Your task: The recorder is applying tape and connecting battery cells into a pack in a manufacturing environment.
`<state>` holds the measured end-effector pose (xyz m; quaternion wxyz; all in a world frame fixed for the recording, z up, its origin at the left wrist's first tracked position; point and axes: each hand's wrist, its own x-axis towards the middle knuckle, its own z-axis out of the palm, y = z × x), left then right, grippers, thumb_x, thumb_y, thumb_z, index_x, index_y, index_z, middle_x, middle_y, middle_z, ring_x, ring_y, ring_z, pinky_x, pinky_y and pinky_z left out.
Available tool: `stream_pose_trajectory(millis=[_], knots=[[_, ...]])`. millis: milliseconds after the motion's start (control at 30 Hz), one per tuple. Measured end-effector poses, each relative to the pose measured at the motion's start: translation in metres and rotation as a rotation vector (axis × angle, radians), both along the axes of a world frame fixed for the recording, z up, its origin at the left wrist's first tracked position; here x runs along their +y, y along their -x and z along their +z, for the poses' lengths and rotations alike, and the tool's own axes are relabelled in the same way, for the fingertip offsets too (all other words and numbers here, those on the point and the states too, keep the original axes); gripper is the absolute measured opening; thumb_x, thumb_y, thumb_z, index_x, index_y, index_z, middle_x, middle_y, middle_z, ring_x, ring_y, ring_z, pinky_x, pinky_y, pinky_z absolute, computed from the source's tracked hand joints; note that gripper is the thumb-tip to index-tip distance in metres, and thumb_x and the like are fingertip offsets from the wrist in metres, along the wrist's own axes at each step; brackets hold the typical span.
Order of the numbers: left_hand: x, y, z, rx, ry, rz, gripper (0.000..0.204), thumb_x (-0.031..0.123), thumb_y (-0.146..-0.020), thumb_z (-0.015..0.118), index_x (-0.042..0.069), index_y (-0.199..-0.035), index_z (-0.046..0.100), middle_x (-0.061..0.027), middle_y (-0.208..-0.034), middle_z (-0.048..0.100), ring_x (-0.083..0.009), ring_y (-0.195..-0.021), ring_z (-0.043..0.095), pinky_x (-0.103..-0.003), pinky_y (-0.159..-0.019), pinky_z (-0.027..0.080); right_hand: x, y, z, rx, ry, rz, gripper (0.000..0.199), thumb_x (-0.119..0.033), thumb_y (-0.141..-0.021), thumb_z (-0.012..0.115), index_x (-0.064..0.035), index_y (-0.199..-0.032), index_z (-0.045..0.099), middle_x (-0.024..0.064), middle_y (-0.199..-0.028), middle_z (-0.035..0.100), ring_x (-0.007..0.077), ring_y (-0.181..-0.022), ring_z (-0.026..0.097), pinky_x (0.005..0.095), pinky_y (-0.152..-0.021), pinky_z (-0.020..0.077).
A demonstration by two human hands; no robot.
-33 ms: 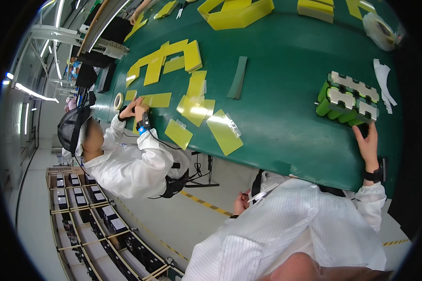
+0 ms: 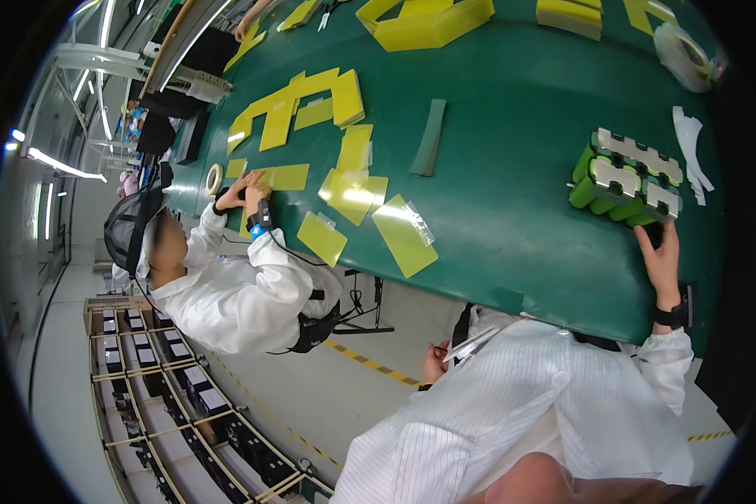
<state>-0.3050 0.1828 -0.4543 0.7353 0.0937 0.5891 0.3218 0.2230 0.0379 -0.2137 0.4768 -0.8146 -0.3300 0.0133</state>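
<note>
A battery pack of green cylindrical cells (image 2: 601,186) with metal strips across its top stands at the right of the green table. My right hand (image 2: 665,265) is at its near right corner, thumb and fingers closed against its side. Below the table's front edge, by my coat, my left hand (image 2: 434,364) is curled around the end of a slim silver tool (image 2: 472,343). The tool's exact kind is hard to make out, and part of that hand is hidden. White paper strips (image 2: 691,155) lie just right of the pack.
Yellow sheets (image 2: 404,236) and a grey-green strip (image 2: 429,137) lie left on the table (image 2: 512,168). A tape roll (image 2: 683,57) is at the far right. A co-worker in white (image 2: 244,286) works at the left. Behind them stands a rack (image 2: 176,395) with dark boxes.
</note>
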Motion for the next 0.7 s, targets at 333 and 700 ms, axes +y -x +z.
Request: stream_pose_trajectory(millis=[333,700], knots=[[0.097,0.156,0.215,1.183,-0.288,-0.18,0.048,0.039,-0.094,0.048,0.002,-0.064,0.056,-0.0086,-0.05,0.054,-0.0194,-0.04,0.052,-0.036,-0.041,0.043,-0.017,-0.039,-0.021,0.108,0.048,0.079,0.044,-0.007,-0.076,0.077,0.0026,-0.113,0.056,0.0101,-0.106,0.063,0.0175,-0.096,0.059,0.0301,-0.088,0.0444],[0.112,-0.142,0.303,0.848,-1.481,-0.867,0.048,0.018,-0.082,0.071,-0.001,-0.123,0.054,-0.0195,-0.124,0.057,-0.0349,-0.113,0.055,-0.042,-0.098,0.041,-0.038,-0.074,-0.047,0.326,-0.093,0.214,0.045,-0.026,-0.096,0.056,0.0026,-0.129,0.048,0.0089,-0.125,0.054,0.016,-0.114,0.048,0.0283,-0.098,0.036]])
